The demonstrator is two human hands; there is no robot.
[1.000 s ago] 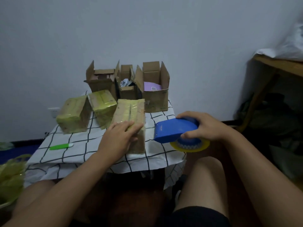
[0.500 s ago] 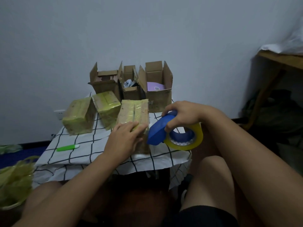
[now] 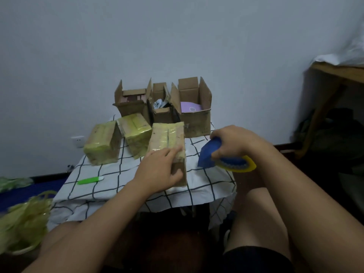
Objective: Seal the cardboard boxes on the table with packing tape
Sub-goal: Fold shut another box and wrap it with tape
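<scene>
Head view: left hand (image 3: 157, 170) lies on the near end of the taped box (image 3: 167, 146), fingers flat on top, thumb against the front face, pinning it to the bench (image 3: 206, 186). Right hand (image 3: 234, 142) has its grip curled round the blue dispenser (image 3: 208, 154), just right of the taped box and not touching it; the yellow roll (image 3: 246, 166) is tilted down and out. Two more taped boxes (image 3: 104, 144) sit left of the taped box, three open boxes (image 3: 195, 107) behind it. Green cutter (image 3: 90, 180) lies well left, near the bench edge. Step, as I judge it: this box is about wrapped, only its front face bare. Next move likely calls for one more strip there, or swapping in an open box and folding its flaps.
</scene>
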